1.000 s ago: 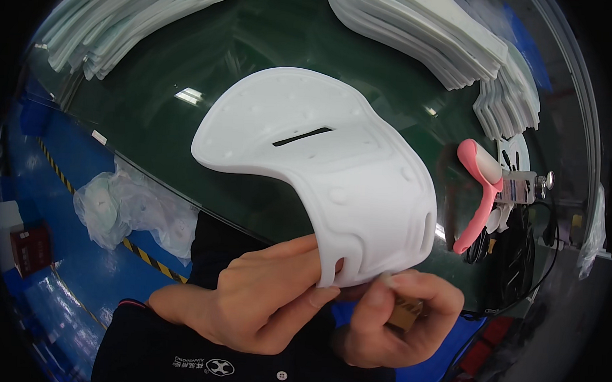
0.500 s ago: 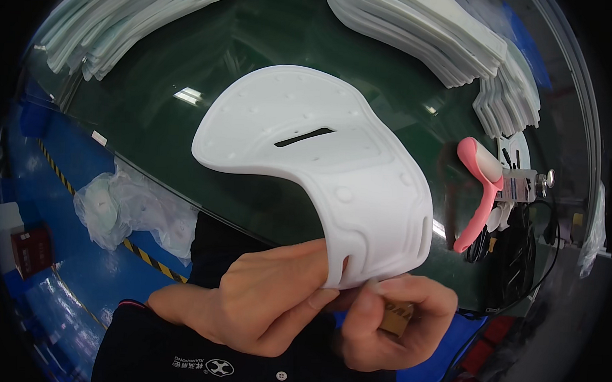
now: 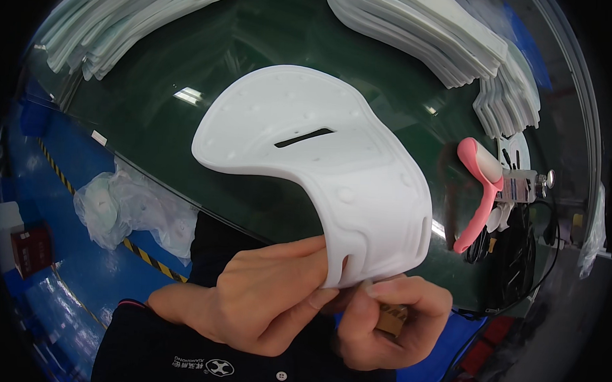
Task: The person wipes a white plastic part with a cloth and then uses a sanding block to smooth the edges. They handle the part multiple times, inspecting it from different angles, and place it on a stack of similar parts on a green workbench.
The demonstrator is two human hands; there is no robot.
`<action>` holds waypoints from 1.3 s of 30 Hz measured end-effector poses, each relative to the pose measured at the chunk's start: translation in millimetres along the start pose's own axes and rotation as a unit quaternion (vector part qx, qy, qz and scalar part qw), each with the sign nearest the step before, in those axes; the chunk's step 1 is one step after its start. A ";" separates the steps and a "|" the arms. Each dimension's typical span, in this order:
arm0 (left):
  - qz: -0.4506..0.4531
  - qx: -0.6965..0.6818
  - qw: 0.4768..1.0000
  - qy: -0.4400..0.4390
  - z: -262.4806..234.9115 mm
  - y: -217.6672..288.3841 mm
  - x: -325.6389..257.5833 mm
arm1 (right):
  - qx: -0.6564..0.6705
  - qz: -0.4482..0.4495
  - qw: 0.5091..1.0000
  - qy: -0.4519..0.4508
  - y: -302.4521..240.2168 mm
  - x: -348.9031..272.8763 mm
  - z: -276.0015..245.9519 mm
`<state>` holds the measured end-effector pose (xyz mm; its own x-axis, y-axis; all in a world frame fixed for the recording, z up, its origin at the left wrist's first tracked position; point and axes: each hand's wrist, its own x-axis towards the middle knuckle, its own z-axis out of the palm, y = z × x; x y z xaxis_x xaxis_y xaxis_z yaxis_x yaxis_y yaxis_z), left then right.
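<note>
A white curved foam pad with a narrow slot and small dimples is held up over the dark green glass table. My left hand pinches its near lower edge between thumb and fingers. My right hand is curled just under that same edge, thumb against the pad, with a small brown block tucked in its fingers. Both hands are close to my chest, over my dark shirt.
Stacks of white foam pads lie at the far left and far right of the table. A pink-handled tool sits at the right by black cables. Crumpled clear plastic bags lie on the blue floor at left.
The pad has dropped slightly and my right hand has slid further under its lower edge; my left hand keeps its pinch.
</note>
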<state>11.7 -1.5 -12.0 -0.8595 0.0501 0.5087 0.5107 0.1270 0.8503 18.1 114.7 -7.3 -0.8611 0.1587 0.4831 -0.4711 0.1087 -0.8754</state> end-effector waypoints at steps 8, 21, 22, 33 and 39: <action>-0.017 -0.002 1.000 -0.007 -1.0 0.5 0.3 | -0.023 0.007 0.999 0.044 0.8 -4.0 3.3; 0.004 0.004 1.000 -0.019 1.4 -8.6 -1.2 | -0.038 0.000 0.999 -0.032 0.2 3.2 -4.3; 0.000 0.000 1.000 -0.013 1.4 -8.2 -1.0 | -0.051 0.007 0.997 -0.053 -4.6 7.4 -2.4; -0.097 -0.117 0.988 0.010 -11.7 5.7 -2.2 | 0.176 0.032 0.984 -0.006 -0.6 9.8 -20.5; -0.082 -0.174 0.979 0.065 -10.3 3.1 -2.7 | 0.181 -0.037 0.981 -0.060 3.8 11.9 -10.2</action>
<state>15.8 -11.4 -9.4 -0.9323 -0.0727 0.3543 0.3615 -0.2239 0.9051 8.1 127.0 -4.7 -0.8280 0.0447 0.5590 -0.5518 -0.2429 -0.7979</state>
